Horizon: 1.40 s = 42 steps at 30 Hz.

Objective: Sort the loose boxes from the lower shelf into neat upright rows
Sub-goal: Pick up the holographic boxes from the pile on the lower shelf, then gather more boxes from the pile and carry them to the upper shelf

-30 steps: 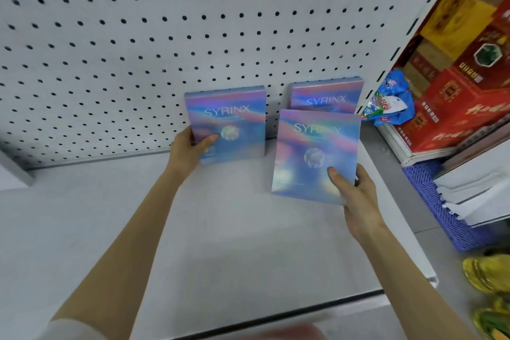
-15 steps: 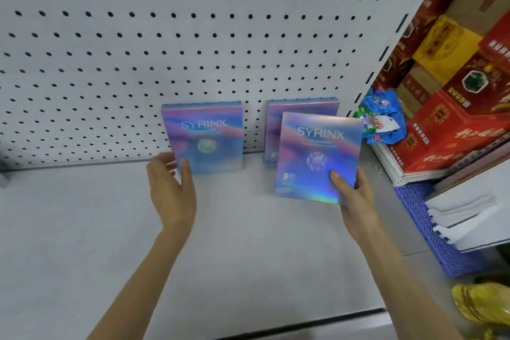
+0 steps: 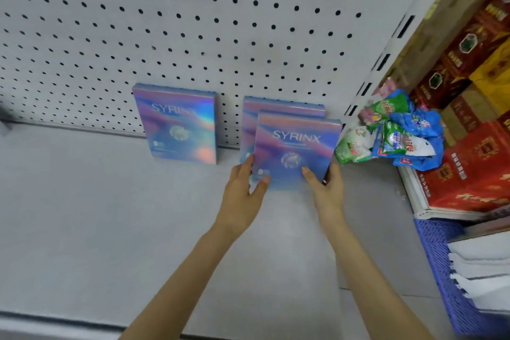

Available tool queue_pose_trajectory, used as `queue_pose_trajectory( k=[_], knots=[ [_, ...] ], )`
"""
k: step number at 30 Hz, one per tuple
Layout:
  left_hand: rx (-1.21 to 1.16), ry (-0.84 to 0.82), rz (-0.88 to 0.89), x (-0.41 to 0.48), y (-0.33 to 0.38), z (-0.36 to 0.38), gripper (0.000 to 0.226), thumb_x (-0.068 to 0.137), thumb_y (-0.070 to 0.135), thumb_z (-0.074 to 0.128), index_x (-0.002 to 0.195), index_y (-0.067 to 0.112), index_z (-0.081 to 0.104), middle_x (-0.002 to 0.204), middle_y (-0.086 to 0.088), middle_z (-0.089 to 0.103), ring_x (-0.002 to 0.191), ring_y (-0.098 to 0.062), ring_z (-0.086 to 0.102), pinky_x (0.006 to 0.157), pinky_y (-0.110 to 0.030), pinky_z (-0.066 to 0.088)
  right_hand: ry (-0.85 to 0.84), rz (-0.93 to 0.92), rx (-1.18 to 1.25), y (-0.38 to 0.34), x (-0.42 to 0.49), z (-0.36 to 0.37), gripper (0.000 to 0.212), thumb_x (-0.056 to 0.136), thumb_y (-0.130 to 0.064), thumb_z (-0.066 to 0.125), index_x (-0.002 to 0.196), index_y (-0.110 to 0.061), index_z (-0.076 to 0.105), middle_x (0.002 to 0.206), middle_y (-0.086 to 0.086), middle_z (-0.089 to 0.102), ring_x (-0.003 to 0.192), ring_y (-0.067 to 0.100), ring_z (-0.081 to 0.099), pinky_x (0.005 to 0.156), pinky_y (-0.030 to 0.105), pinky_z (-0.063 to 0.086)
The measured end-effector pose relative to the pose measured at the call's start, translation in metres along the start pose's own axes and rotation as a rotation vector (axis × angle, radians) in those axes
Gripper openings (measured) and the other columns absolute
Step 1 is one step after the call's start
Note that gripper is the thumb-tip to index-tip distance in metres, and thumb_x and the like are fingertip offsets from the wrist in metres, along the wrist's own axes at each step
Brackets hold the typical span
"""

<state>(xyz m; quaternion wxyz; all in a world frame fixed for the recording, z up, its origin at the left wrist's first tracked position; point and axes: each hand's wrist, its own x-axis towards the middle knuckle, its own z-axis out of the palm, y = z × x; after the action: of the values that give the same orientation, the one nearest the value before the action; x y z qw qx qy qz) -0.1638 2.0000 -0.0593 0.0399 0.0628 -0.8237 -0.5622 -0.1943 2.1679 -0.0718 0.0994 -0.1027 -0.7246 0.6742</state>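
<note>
— While both hands are on it, where's the front box (image 3: 295,146)?
— Right part of the shelf (image 3: 110,215), upright, face to camera, overlapping the back box (image 3: 281,105), which stands against the pegboard (image 3: 193,22). Its bottom edge is blurred, so can't tell if it touches the shelf.
— Left hand (image 3: 242,190)?
— Thumb on the face at the lower left corner, fingers behind the left edge. Pinching it.
— Right hand (image 3: 327,188)?
— Thumb on the face low right, fingers wrapped round the right edge. Gripping.
— Box count?
— 3. The left box (image 3: 179,124) stands alone against the pegboard, apart from the pair, with a strip of pegboard showing between them.
— Room to move?
— Shelf surface runs wide to the left of the left box and out to the front lip. The right is tight: the front box's top right corner is near the slotted post (image 3: 386,50), and snack packets (image 3: 392,130) sit just past that edge. Red cartons (image 3: 474,168) and a blue crate (image 3: 441,257) lie beyond
</note>
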Motion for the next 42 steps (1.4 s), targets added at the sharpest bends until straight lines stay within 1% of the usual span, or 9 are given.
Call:
queue_pose_trajectory(
  k=[4, 8, 13, 16, 18, 22, 25, 31, 42],
  knots=[
    [0.052, 0.028, -0.017, 0.007, 0.006, 0.001, 0.054, 0.095, 0.027, 0.056, 0.145, 0.019, 0.037, 0.13, -0.007, 0.049, 0.116, -0.017, 0.053, 0.102, -0.037, 0.045, -0.029, 0.017, -0.077, -0.001, 0.009, 0.0, 0.065, 0.066, -0.046, 0.072, 0.122, -0.018, 0.056, 0.119, 0.003, 0.067, 0.111, 0.022, 0.062, 0.099, 0.048, 0.048],
    [0.077, 0.031, -0.025, 0.004, 0.007, 0.001, 0.056, 0.095, 0.03, 0.055, 0.146, 0.022, 0.035, 0.129, -0.005, 0.048, 0.114, -0.017, 0.053, 0.102, -0.034, 0.044, -0.045, 0.042, -0.12, -0.002, 0.007, -0.002, 0.048, 0.076, -0.031, 0.074, 0.118, -0.017, 0.056, 0.116, 0.004, 0.067, 0.108, 0.022, 0.063, 0.098, 0.047, 0.048],
    [0.07, 0.027, -0.038, 0.001, 0.013, -0.002, 0.054, 0.096, 0.03, 0.054, 0.146, 0.024, 0.035, 0.133, -0.004, 0.048, 0.115, -0.014, 0.053, 0.094, -0.02, 0.038, -0.091, 0.039, -0.164, -0.001, 0.008, -0.005, 0.041, 0.085, -0.02, 0.071, 0.122, -0.015, 0.055, 0.118, 0.002, 0.065, 0.108, 0.018, 0.061, 0.094, 0.026, 0.047],
    [0.061, 0.006, -0.071, -0.005, 0.018, -0.007, 0.053, 0.096, 0.034, 0.052, 0.145, 0.024, 0.035, 0.139, -0.003, 0.046, 0.112, -0.008, 0.051, 0.091, -0.016, 0.035, -0.076, 0.072, -0.217, -0.004, 0.006, -0.007, 0.033, 0.088, -0.019, 0.069, 0.118, -0.01, 0.06, 0.109, 0.002, 0.067, 0.097, 0.015, 0.062, 0.071, 0.004, 0.043],
    [0.053, -0.011, -0.094, -0.014, 0.019, -0.016, 0.052, 0.095, 0.036, 0.051, 0.144, 0.025, 0.036, 0.139, -0.001, 0.046, 0.108, -0.004, 0.048, 0.088, -0.014, 0.035, -0.041, 0.086, -0.22, -0.007, 0.0, -0.009, 0.036, 0.088, -0.019, 0.068, 0.122, -0.008, 0.06, 0.11, 0.002, 0.065, 0.096, 0.013, 0.061, 0.072, 0.008, 0.044],
    [0.013, -0.004, -0.132, -0.046, 0.012, -0.052, 0.041, 0.095, 0.029, 0.054, 0.136, 0.022, 0.049, 0.131, 0.0, 0.056, 0.101, -0.006, 0.055, 0.074, 0.0, 0.037, 0.106, 0.076, -0.245, -0.016, -0.038, -0.005, 0.055, 0.088, -0.024, 0.068, 0.138, -0.014, 0.047, 0.122, -0.004, 0.049, 0.116, 0.017, 0.051, 0.104, 0.034, 0.041],
    [-0.049, 0.045, -0.148, -0.088, -0.002, -0.096, 0.031, 0.095, 0.026, 0.054, 0.125, 0.022, 0.058, 0.119, 0.003, 0.064, 0.095, 0.002, 0.059, 0.075, 0.002, 0.039, 0.106, 0.06, -0.236, -0.03, -0.096, 0.019, 0.053, 0.09, -0.021, 0.066, 0.138, -0.016, 0.045, 0.124, -0.004, 0.047, 0.113, 0.013, 0.05, 0.103, 0.034, 0.042],
    [-0.145, 0.194, -0.216, -0.19, -0.062, -0.213, 0.022, 0.093, 0.034, 0.057, 0.113, 0.029, 0.064, 0.108, 0.01, 0.069, 0.1, -0.006, 0.064, 0.091, -0.034, 0.052, -0.397, 0.026, -0.278, -0.043, -0.228, 0.14, 0.049, 0.091, -0.026, 0.063, 0.136, -0.028, 0.045, 0.13, -0.008, 0.049, 0.113, 0.007, 0.05, 0.091, 0.013, 0.037],
    [-0.058, 0.549, -0.427, -0.368, -0.198, -0.454, 0.028, 0.089, 0.02, 0.064, 0.104, 0.043, 0.057, 0.1, 0.019, 0.067, 0.088, 0.006, 0.064, 0.074, -0.008, 0.047, -1.032, 0.087, -0.226, -0.047, -0.455, 0.374, 0.051, 0.088, -0.029, 0.068, 0.132, -0.039, 0.045, 0.122, -0.016, 0.054, 0.103, -0.004, 0.059, 0.081, 0.013, 0.047]
  ],
)
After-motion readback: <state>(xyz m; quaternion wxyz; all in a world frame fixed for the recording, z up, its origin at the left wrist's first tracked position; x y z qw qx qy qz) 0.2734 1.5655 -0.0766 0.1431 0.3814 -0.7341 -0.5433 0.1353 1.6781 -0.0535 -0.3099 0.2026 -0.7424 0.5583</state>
